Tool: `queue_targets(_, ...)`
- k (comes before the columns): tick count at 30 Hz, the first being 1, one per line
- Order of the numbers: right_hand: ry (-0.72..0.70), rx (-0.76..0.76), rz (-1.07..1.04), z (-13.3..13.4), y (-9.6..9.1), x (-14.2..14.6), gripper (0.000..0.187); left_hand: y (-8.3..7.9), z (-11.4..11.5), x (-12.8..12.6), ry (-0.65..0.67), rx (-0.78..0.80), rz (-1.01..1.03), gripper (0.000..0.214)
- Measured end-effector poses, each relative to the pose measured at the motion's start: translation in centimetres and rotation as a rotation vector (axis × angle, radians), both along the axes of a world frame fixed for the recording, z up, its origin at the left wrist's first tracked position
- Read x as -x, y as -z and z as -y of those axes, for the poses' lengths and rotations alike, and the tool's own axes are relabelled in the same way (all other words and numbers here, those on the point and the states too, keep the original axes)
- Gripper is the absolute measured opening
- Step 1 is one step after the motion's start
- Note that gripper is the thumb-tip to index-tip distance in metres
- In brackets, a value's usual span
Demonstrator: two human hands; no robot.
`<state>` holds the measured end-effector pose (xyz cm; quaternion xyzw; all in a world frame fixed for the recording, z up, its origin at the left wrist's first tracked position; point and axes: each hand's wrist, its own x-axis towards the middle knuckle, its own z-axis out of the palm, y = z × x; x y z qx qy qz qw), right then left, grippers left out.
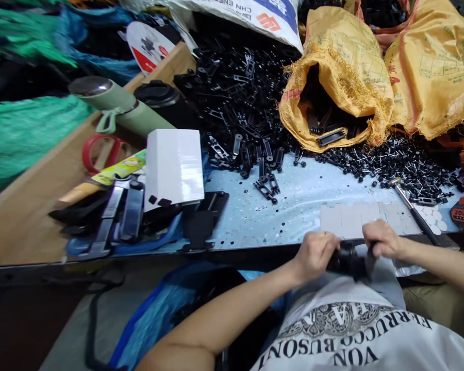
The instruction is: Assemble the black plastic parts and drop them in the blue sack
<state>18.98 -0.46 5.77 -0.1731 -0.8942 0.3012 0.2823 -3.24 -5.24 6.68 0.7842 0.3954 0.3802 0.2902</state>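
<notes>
My left hand and my right hand are both closed around a black plastic part, held between them just below the front edge of the workbench, over my lap. The part's shape is mostly hidden by my fingers. A flat piece of grey cardboard lies on the bench right behind my hands.
A heap of black plastic parts covers the back of the bench, with small black pins to the right. Yellow woven sacks stand behind. A hammer, a white box, a green flask and red scissors lie about.
</notes>
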Motion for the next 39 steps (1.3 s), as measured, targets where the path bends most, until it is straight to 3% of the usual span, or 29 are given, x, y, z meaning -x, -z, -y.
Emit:
queue_targets(5,0.352,-0.188,0.676,-4.3,0.2,0.2,0.069,2.2,-4.6,0.9,-0.308,0.165,-0.666,0.057)
queue_targets(8,0.305,-0.316,0.822,-4.4,-0.4,1.9,0.066,2.4,-5.8,0.8,-0.333,0.190,-0.849,0.055)
queue_targets(12,0.123,-0.468,0.760,-4.0,-1.2,3.9,0.056,2.1,-5.5,0.5,-0.289,0.187,-0.859,0.057)
queue_targets(17,-0.036,-0.481,0.710,-4.8,-1.4,4.0,0.040,2.1,-5.1,0.5,-0.240,0.173,-0.816,0.058)
queue_targets(20,-0.018,-0.476,0.662,-5.0,-1.1,3.0,0.048,2.1,-5.2,0.7,-0.266,0.162,-0.784,0.057)
queue_targets(23,0.098,-0.431,0.643,-4.7,-1.5,1.2,0.059,1.8,-5.1,1.5,-0.250,0.048,-0.665,0.058)
queue_targets(25,0.112,-0.387,0.581,-4.2,-2.1,0.0,0.063,1.5,-4.8,2.1,-0.157,-0.071,-0.570,0.062)
queue_targets(29,-0.109,-0.185,0.194,-2.0,-3.6,-0.4,0.066,0.8,-3.2,2.3,0.170,-0.243,-0.250,0.070)
queue_targets(33,-0.205,0.119,-0.118,1.2,-3.1,2.1,0.056,0.3,-0.6,0.6,0.235,-0.222,0.112,0.071)
queue_targets(35,-0.114,0.202,-0.297,2.9,-1.9,4.1,0.051,0.3,0.6,-0.8,0.167,-0.209,0.228,0.068)
queue_targets(39,0.393,0.186,-0.585,3.6,0.8,7.6,0.048,2.4,1.4,-2.4,-0.023,-0.417,0.290,0.066)
